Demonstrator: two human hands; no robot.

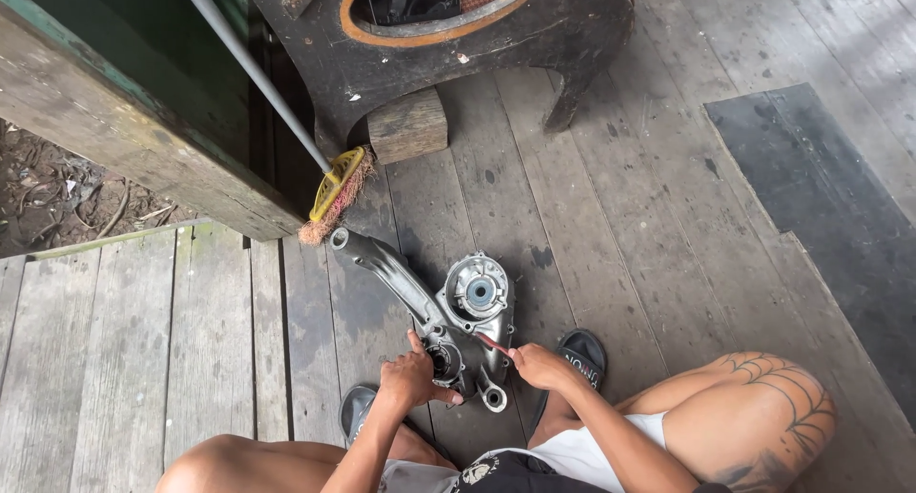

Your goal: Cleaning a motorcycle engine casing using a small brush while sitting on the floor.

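Both forearms reach forward, left hand (pixel 412 378) curled with thumb out, right hand (pixel 540 367) closed in a fist

Right of the grey engine casing (pixel 448 312) the plank floor (pixel 668 235) lies open toward the dark mat (pixel 821 207). Beyond the casing, the broom head (pixel 334 192), a wooden block (pixel 407 124) and the dark wooden stand (pixel 458 54) close the way; bare planks left of it.

Weathered grey plank floor (pixel 668 216) carries everything here. The metal engine casing (pixel 448 312) lies flat on the boards right under both hands. Beyond it rest a broom head (pixel 334 192), a wooden block (pixel 408 125) and a dark wooden stand (pixel 496 54); a dark mat (pixel 821 188) lies far right.
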